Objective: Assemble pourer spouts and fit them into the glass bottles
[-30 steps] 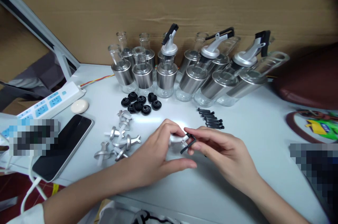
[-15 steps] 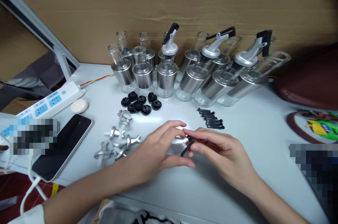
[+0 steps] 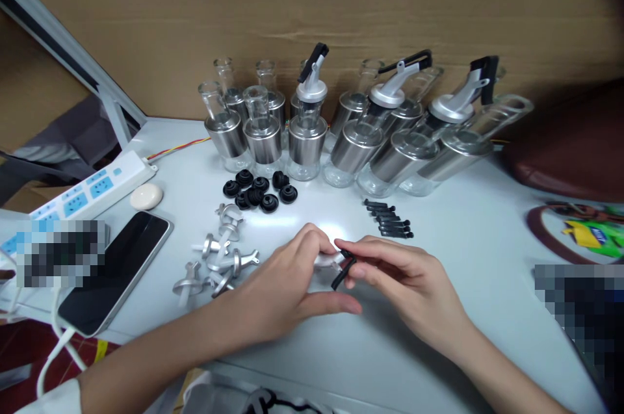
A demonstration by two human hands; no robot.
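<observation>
My left hand is closed around a silver pourer spout, mostly hidden by the fingers. My right hand pinches a small black lever cap against the spout's tip. Both hands hover just above the white table near its front middle. To the left lie several loose silver spouts. Behind the hands sit a pile of black rubber stoppers and a row of black lever caps.
Several glass-and-steel bottles stand at the back, three fitted with pourers. A smartphone, a white power strip and a round white object lie at the left. A cardboard wall rises behind.
Both hands stay together over the same spot. The fingers shifted slightly around the spout and black cap, which sits a little lower than a second ago.
</observation>
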